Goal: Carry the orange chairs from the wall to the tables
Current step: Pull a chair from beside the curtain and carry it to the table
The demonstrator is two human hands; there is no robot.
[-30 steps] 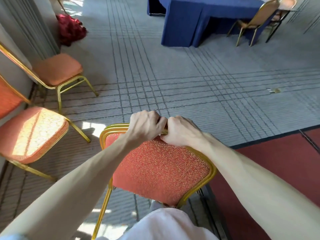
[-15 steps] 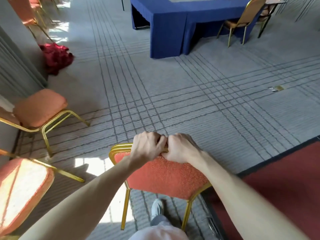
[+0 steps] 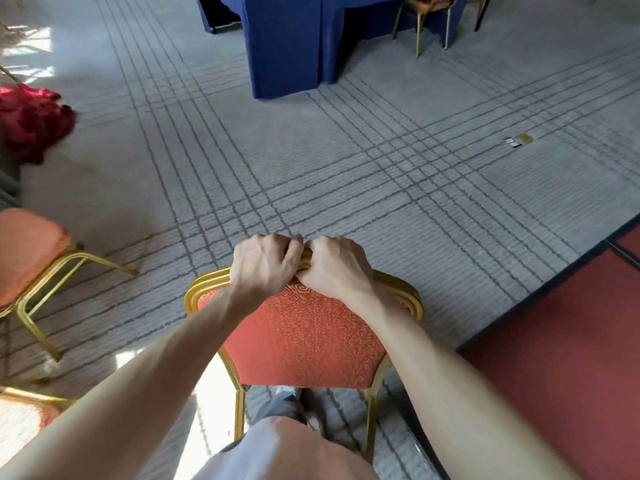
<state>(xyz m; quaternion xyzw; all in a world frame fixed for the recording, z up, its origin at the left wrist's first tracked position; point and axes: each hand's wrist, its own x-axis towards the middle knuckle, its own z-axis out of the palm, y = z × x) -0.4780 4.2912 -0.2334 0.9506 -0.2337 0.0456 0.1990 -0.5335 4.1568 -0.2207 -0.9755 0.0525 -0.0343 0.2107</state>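
Orange chair [image 3: 304, 341] has a swirly cloth back and a shiny gold frame. It is right in front of me, over the grey carpet [image 3: 381, 174]. My left hand [image 3: 265, 268] and right hand [image 3: 334, 268] sit side by side, both curled tight round its top bar.

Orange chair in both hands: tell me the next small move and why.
Probably carry the chair forward toward the blue-draped table: the left hand and right hand both grip the top of its back, and bare carpet lies between.
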